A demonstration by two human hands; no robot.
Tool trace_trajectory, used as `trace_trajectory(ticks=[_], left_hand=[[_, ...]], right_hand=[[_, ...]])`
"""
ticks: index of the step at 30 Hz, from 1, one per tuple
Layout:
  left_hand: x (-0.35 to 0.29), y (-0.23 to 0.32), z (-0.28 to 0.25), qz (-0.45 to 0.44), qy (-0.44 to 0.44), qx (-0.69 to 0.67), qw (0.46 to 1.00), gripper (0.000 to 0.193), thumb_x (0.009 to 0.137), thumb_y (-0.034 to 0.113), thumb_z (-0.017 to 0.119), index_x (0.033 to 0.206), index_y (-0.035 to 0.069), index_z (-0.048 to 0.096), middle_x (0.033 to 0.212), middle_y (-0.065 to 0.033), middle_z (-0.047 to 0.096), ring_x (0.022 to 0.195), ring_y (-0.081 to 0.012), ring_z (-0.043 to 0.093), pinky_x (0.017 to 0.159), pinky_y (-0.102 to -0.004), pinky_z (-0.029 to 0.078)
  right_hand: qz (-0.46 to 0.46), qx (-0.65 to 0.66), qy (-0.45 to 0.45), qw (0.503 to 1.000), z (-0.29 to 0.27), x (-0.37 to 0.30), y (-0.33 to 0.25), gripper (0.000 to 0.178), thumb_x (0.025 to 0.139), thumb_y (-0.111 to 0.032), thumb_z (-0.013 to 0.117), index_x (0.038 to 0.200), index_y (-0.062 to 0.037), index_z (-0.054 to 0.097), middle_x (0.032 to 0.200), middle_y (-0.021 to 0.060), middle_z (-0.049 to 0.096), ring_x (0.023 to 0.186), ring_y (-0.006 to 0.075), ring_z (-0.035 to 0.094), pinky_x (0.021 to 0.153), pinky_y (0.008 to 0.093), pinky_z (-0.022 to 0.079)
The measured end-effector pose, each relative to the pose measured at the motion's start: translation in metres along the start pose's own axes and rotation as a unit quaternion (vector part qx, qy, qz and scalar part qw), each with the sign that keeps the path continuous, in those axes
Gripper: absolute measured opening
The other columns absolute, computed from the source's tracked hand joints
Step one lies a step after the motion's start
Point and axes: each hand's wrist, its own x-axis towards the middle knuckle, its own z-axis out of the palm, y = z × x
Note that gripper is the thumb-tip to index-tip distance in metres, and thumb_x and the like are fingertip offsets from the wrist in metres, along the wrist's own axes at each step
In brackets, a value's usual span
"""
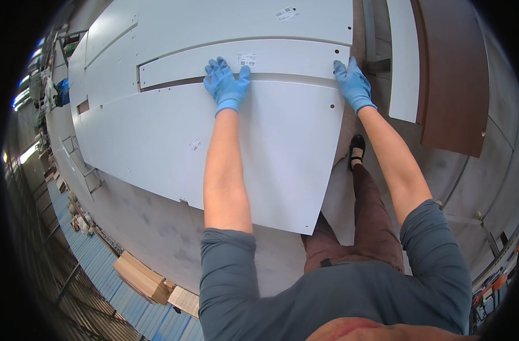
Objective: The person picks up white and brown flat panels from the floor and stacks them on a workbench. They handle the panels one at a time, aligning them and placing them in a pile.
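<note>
sideways: narrow white panel (296,57), long axis roughly left-to-right

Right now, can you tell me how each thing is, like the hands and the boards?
Left hand: gloved, fingers spread, on the strip.
Right hand: gloved, at the strip's end; grip unclear.
Strip: flat, gap along its near side.
Label: stuck on the strip.
Near board: lying flat.
Brown board: apart from the near board.
Sleeves: up, forearms bare.
</note>
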Motion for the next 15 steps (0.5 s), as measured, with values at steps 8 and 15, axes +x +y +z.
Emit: trace_trajectory(ticks=[8, 15], left_hand=[[0.006, 0.006, 0.005, 0.008, 0.009, -0.001, 1.0, 0.099, 0.092, 0.067, 0.054, 0.16, -0.002, 0.03, 0.165, -0.028, 0.028, 0.154, -0.044, 0.026, 0.123, -0.053, 0.022], [0.011, 0.008, 0.008, 0.017, 0.02, -0.02, 0.999, 0.099, 0.092, 0.066, 0.055, 0.159, -0.002, 0.031, 0.165, -0.0287, 0.027, 0.154, -0.0444, 0.026, 0.123, -0.0546, 0.021]], right_hand=[[0.009, 0.04, -0.027, 0.999, -0.01, 0.002, -0.007, 0.063, 0.101, -0.052, 0.049, 0.14, -0.0033, 0.051, 0.129, 0.0259, 0.066, 0.116, 0.0438, 0.065, 0.1, 0.0501, 0.05], [0.012, 0.068, -0.008, 0.998, -0.006, 0.003, -0.003, 0.061, 0.101, -0.052, 0.049, 0.144, -0.0085, 0.052, 0.126, 0.025, 0.068, 0.118, 0.0437, 0.064, 0.102, 0.0486, 0.049]])
